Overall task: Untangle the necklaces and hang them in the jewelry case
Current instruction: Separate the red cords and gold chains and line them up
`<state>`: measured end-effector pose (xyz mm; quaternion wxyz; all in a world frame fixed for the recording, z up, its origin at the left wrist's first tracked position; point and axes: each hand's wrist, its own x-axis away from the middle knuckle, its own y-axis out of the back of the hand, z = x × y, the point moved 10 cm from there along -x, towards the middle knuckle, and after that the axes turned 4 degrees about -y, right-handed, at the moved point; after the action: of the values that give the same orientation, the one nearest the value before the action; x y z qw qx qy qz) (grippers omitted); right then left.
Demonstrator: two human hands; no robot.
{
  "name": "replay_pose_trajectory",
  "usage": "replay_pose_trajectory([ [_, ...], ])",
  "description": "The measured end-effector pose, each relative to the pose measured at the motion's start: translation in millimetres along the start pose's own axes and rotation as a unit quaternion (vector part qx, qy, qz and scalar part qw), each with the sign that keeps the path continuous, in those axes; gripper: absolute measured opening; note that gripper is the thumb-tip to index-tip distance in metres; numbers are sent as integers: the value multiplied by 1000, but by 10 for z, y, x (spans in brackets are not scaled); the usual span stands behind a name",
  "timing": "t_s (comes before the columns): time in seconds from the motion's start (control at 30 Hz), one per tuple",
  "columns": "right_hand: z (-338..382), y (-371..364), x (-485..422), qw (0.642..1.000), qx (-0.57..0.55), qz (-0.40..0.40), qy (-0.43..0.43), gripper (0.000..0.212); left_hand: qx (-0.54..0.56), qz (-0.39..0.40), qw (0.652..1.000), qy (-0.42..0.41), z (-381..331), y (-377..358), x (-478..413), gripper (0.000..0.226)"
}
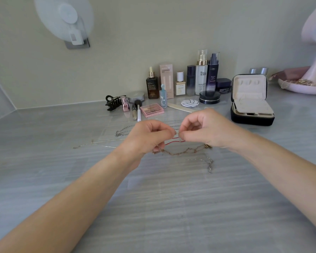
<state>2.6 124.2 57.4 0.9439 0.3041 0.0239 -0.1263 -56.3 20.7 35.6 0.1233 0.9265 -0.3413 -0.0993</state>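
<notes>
Two hands (150,136) (204,127), one jewelry case (252,120), several necklaces (181,153)

Soft, even light fills the scene, bright with no hard shadows. The left hand (150,136) and right hand (204,128) cast only faint ones on the grey countertop (44,161). Its far edge shows a glossy sheen. The fine necklaces (181,153) barely resolve. Wide-angle distortion bends the picture's edges.

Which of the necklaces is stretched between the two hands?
The thin red cord, running between the left hand and right hand. It is the only red one; the gold chain lies below it, and the silver chains lie spread out.
</notes>
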Motion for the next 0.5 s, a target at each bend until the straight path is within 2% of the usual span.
replay_pose_trajectory([
  [0.27, 64, -24, 16, 1000, 23, -2, 16, 17, 7, 24, 1000, -4, -18, -53, 13, 11],
  [0.5, -15, -37, 0, 1000, -1, 12, 3, 5, -17, 2, 1000, -4, 13, 7, -19, 10],
])
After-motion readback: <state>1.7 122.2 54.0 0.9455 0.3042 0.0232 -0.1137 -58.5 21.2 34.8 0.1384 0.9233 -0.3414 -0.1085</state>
